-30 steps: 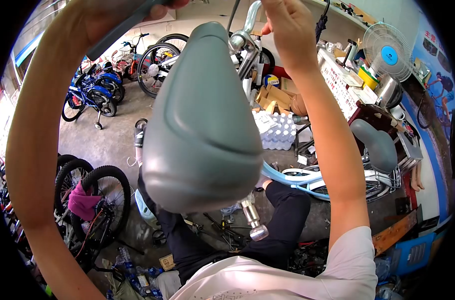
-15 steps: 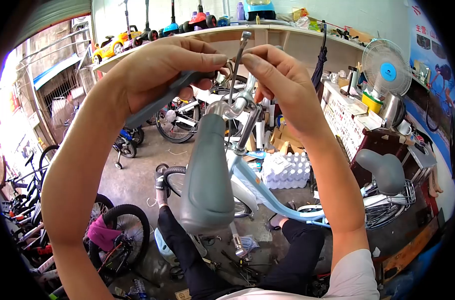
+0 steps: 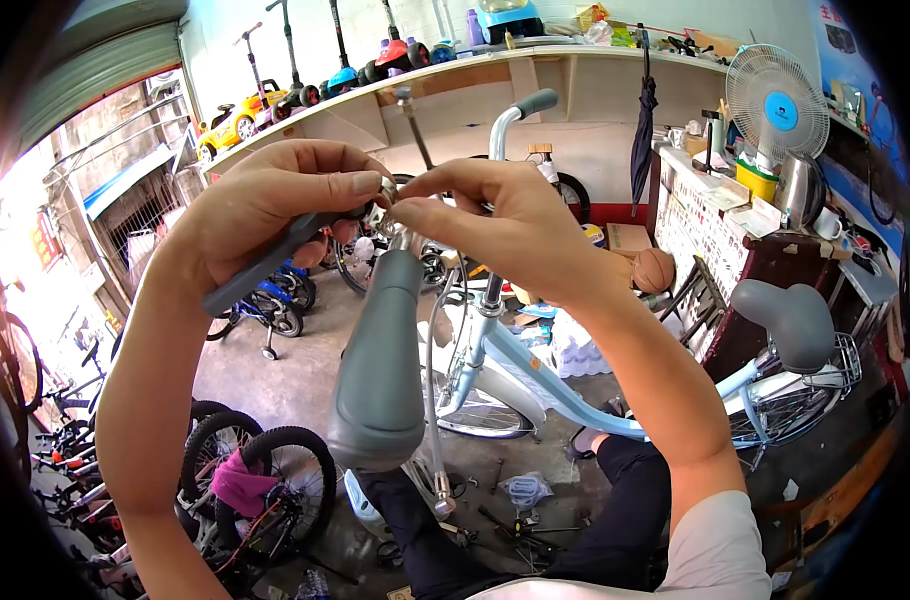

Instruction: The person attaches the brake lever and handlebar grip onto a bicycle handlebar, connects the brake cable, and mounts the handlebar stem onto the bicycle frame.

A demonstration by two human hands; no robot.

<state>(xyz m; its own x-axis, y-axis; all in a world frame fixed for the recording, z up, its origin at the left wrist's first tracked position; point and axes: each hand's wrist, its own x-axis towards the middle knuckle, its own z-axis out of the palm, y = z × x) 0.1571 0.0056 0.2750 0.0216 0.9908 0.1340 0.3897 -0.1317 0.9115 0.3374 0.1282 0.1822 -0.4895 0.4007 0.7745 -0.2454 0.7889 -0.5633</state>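
Observation:
My left hand [image 3: 285, 200] is closed around a dark grey brake lever [image 3: 275, 262], its thumb and forefinger at the lever's small metal end. My right hand [image 3: 495, 215] is pinched close against that same metal end. A brake cable [image 3: 418, 130] with a blurred metal tip sticks up behind the right forefinger; the pinching fingertips partly hide it. Just below both hands, a grey handlebar grip [image 3: 380, 365] points toward me. The far handlebar end [image 3: 533, 103] rises behind my right hand. The light blue bicycle frame [image 3: 535, 375] stands beneath.
Several bicycles with a pink cloth [image 3: 243, 483] stand at lower left. Tools [image 3: 520, 535] lie on the floor by my legs. At right are the bicycle's saddle [image 3: 790, 320], a fan [image 3: 777, 105] and a kettle [image 3: 800, 190]. Scooters and toy cars line the shelf [image 3: 575, 65] behind.
My right hand has moved left and down to meet the lever's end. The cable tip has shifted left and lower. The handlebar has turned, bringing its far end into view.

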